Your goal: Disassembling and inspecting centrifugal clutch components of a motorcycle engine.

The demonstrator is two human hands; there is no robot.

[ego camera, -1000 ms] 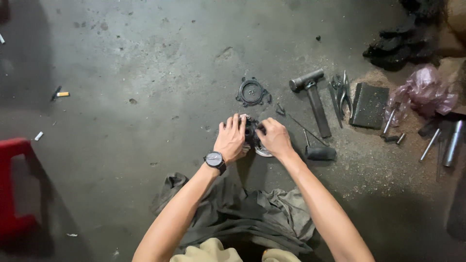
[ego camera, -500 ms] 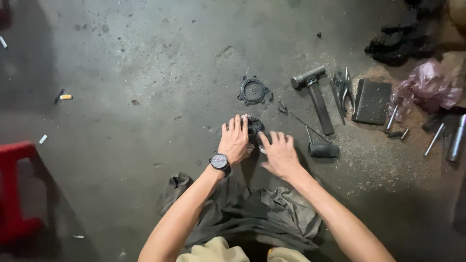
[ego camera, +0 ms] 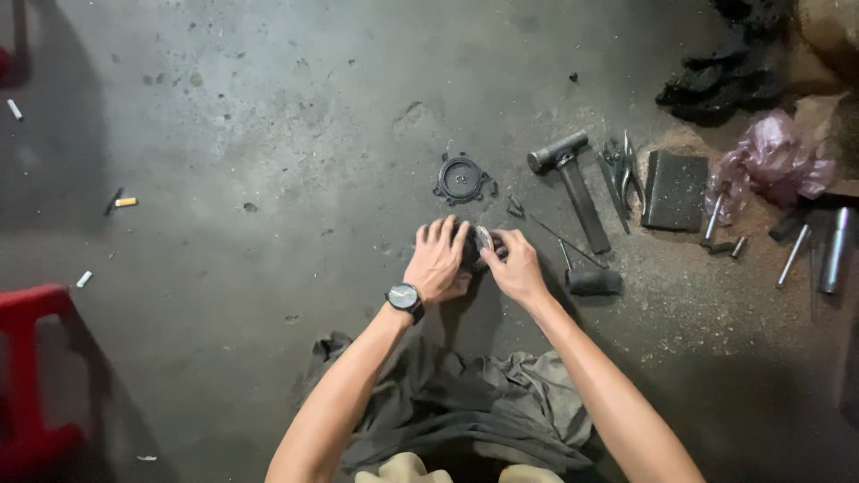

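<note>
1. Lower centre: a grey rag [ego camera: 465, 411] lies spread on the floor [ego camera: 268, 134] between the person's forearms, just under the work.
2. Centre: the left hand [ego camera: 437, 261], a watch [ego camera: 404, 297] on its wrist, cups a small dark round part [ego camera: 477, 246] from the left, steadying it against the floor.
3. The right hand [ego camera: 517, 268] pinches the same part from the right; both hands grasp it, fingers curled, so that it cannot roll.
4. Just right: a dark cylinder [ego camera: 593, 282] and a thin rod [ego camera: 555, 233] lie within reach.
5. Above the hands: a round plate [ego camera: 463, 179] with lugs, set apart.
6. Upper right: hammer [ego camera: 573, 179], pliers [ego camera: 622, 170], a dark block [ego camera: 676, 188], a pink bag [ego camera: 774, 161] and metal pins [ego camera: 810, 250], gathered to one side.
7. Left edge: a red stool [ego camera: 31, 376].
</note>
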